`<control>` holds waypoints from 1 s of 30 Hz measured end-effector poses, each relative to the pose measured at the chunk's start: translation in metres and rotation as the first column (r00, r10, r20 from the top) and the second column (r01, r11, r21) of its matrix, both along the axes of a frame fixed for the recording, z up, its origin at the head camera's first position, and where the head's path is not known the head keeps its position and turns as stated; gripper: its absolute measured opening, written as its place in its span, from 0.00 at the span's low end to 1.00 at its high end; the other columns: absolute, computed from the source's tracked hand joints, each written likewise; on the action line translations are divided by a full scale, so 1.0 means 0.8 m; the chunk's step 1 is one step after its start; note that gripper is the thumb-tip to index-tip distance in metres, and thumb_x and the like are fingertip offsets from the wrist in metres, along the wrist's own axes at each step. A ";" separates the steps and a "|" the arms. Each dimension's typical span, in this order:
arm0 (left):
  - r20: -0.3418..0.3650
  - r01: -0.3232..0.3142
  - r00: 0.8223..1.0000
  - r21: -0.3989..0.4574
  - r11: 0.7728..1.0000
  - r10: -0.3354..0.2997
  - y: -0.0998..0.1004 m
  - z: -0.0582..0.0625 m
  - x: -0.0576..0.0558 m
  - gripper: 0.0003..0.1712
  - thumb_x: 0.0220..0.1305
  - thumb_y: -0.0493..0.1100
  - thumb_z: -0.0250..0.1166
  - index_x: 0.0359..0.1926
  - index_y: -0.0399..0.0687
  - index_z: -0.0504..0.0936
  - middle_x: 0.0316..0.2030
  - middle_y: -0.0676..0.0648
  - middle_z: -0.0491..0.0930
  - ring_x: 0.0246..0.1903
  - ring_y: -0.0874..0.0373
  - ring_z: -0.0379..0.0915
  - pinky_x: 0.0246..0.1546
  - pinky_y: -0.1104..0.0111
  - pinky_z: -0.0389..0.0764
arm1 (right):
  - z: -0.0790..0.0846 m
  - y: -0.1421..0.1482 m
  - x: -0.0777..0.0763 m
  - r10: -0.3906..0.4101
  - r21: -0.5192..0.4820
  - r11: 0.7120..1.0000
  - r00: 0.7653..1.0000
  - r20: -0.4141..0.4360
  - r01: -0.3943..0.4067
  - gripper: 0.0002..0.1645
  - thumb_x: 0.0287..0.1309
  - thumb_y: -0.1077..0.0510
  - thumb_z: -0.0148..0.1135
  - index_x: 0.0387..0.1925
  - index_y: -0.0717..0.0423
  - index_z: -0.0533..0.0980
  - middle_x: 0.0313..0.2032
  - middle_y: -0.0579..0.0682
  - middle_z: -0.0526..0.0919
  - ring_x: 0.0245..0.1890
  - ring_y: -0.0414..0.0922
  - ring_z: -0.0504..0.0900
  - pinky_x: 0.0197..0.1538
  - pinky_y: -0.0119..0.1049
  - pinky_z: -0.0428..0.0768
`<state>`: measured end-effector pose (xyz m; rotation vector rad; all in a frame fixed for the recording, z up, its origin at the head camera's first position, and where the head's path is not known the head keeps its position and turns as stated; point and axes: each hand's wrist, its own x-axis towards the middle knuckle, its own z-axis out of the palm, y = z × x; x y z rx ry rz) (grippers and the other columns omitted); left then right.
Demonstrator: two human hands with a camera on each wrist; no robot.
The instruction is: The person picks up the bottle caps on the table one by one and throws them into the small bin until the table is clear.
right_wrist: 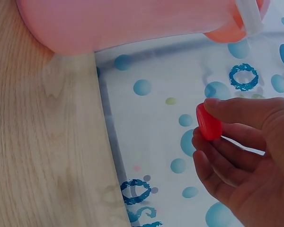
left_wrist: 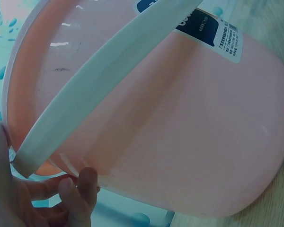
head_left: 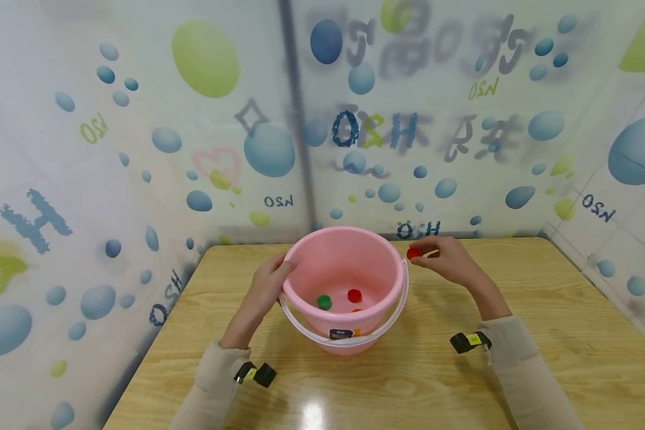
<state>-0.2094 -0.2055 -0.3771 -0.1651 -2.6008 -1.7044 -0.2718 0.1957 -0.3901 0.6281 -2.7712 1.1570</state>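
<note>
A pink bucket (head_left: 341, 325) stands on the wooden table, its white handle (head_left: 349, 341) hanging down at the front. My left hand (head_left: 266, 285) grips the bucket's left rim, thumb over the edge; in the left wrist view, curled fingers (left_wrist: 87, 182) lie against the outer wall near the handle's end. Beyond the right rim, my right hand (head_left: 450, 261) pinches a small red disc (right_wrist: 209, 122) between thumb and fingers, apart from the bucket. On the bucket's floor lie a green disc (head_left: 324, 302), another red disc (head_left: 355, 295) and an orange piece (head_left: 357, 310), partly hidden by the front rim.
The bucket stands near the back of the wooden table (head_left: 516, 322). A pale curtain or sheet (head_left: 435, 173) printed with blue and green drops hangs behind the table and along its sides. A dark label (head_left: 341, 334) is on the bucket's front.
</note>
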 end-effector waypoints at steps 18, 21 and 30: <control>0.007 -0.040 0.999 0.002 0.999 0.040 0.001 0.002 0.001 0.24 0.73 0.56 0.55 0.60 0.51 0.82 0.36 0.36 0.85 0.21 0.61 0.77 0.21 0.67 0.79 | 0.009 -0.003 0.002 -0.038 -0.003 0.999 0.999 -0.014 0.038 0.24 0.65 0.53 0.69 0.59 0.60 0.80 0.51 0.59 0.86 0.51 0.55 0.84 0.54 0.52 0.86; 0.013 -0.035 0.999 0.004 0.999 0.035 0.001 0.002 0.002 0.24 0.73 0.56 0.55 0.61 0.51 0.82 0.36 0.36 0.85 0.21 0.61 0.77 0.21 0.67 0.79 | 0.008 -0.002 0.003 -0.038 -0.007 0.999 0.999 -0.015 0.038 0.24 0.66 0.53 0.69 0.59 0.60 0.80 0.51 0.59 0.86 0.51 0.55 0.84 0.54 0.52 0.87; -0.002 -0.038 0.999 0.010 0.999 0.038 0.003 0.001 0.000 0.24 0.73 0.56 0.55 0.61 0.51 0.82 0.36 0.38 0.86 0.21 0.60 0.77 0.21 0.67 0.79 | 0.012 -0.001 0.007 -0.019 -0.011 1.000 0.999 -0.048 0.018 0.25 0.66 0.52 0.68 0.60 0.59 0.80 0.51 0.58 0.86 0.51 0.54 0.85 0.53 0.51 0.87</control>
